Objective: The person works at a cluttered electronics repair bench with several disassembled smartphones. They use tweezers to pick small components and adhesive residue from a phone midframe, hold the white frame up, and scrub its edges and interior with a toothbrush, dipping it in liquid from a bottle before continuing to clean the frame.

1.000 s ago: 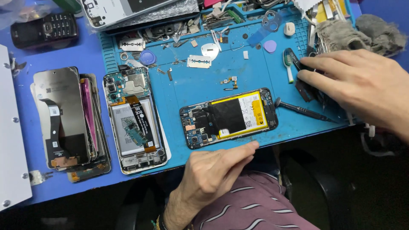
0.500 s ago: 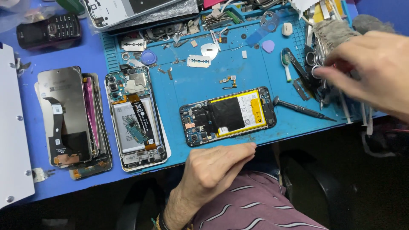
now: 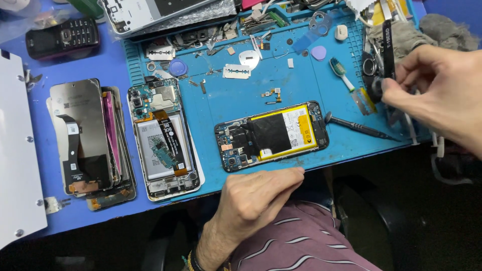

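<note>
Blue-topped tabletop: carries everything listed; framing almost unchanged from the earlier frames.

Blue rubber repair mat: lies across the tabletop's middle and right, strewn with small parts.

Stack of detached phone screens and back panels: left of the mat, unmoved.

Opened phone with white battery and black ribbon cable: at the mat's left edge, lengthwise, unmoved.

Opened phone with yellow-edged battery: lies crosswise near the mat's front edge, same place as before, untouched by either hand.

Right hand: a second ago it lay flat and low over the tools at the mat's right side; it has since lifted and drawn back toward the right edge. Fingers pinched together on a narrow black strip-shaped tool, which stands roughly upright.

Left hand: rests at the tabletop's front edge just below the yellow-battery phone, position unchanged; fingers curled loosely together, holding nothing.

Black screwdriver: lies just right of the yellow-battery phone, now fully uncovered.

White-and-green toothbrush: lies above the screwdriver.
</note>
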